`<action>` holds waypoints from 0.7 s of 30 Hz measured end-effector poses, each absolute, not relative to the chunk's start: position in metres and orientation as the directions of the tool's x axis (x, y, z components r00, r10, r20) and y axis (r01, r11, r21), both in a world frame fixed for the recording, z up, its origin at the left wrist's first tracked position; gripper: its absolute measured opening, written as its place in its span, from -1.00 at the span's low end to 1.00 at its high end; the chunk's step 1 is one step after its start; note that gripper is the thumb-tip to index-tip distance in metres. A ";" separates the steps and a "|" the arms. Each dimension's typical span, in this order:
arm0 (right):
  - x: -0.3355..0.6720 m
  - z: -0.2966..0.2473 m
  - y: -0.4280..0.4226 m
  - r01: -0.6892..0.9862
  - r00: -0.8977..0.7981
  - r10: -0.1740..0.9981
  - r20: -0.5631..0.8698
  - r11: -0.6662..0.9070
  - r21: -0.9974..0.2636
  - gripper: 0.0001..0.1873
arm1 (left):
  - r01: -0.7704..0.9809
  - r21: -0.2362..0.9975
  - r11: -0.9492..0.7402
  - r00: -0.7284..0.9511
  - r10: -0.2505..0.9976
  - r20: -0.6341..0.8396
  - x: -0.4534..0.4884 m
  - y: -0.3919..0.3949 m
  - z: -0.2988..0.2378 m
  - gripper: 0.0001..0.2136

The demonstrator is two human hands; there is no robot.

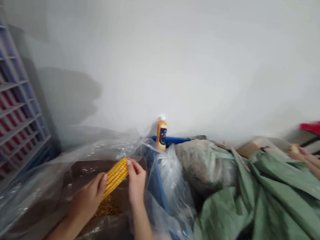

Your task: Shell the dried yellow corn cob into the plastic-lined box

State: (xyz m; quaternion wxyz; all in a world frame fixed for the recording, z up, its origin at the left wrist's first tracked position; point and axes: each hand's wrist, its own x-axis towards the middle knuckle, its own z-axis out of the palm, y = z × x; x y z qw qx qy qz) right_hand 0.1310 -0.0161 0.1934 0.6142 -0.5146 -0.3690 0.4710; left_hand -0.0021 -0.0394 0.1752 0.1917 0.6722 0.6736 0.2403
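A yellow corn cob (115, 176) is held between both hands over a box lined with clear plastic (54, 173). My left hand (87, 198) wraps round the cob's lower end, thumb along its side. My right hand (135, 183) pinches the cob's upper end with the fingertips. Loose yellow kernels (107, 208) lie heaped in the box under the cob.
A small orange bottle with a white cap (161, 133) stands on a blue crate rim (172, 139) by the white wall. Green sacks (255, 201) pile up at right. Another person's arm (314, 167) reaches in at far right. A rack of shelves (0, 108) stands at left.
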 end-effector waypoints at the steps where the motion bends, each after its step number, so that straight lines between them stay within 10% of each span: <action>1: 0.130 0.192 -0.016 -0.172 0.286 0.958 -0.015 0.036 -0.984 -0.58 | 0.832 0.555 -0.005 -0.016 0.999 0.034 -0.003 -0.039 0.175 -0.59; 8: 0.122 0.186 -0.016 0.116 0.309 0.941 0.139 0.108 -0.987 -0.63 | 0.882 0.470 0.027 0.010 0.997 -0.076 -0.013 -0.037 0.171 -0.57; 21: 0.128 0.197 -0.013 0.022 0.238 0.969 0.067 0.064 -0.998 -0.56 | 0.794 0.597 0.116 -0.072 0.993 -0.098 -0.025 -0.028 0.160 -0.59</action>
